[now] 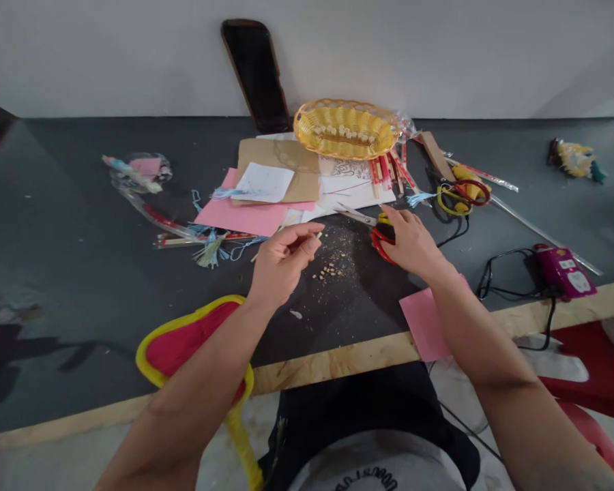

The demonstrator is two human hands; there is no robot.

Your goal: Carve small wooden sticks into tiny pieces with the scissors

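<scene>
My left hand is closed in a pinch on a thin wooden stick, whose pale end pokes out past the thumb and forefinger. Most of the stick is hidden by the hand. My right hand grips the red and yellow handles of a pair of scissors, with the blades pointing left toward the papers. Part of the handles is covered by the fingers. Between the hands, several short cut wooden pieces and fine crumbs lie on the dark table.
A yellow woven basket with small pale pieces stands at the back, near a leaning phone. Pink paper, tassels, another pair of scissors and a purple corded device lie around. A yellow-rimmed red fan-shaped object sits under my left forearm.
</scene>
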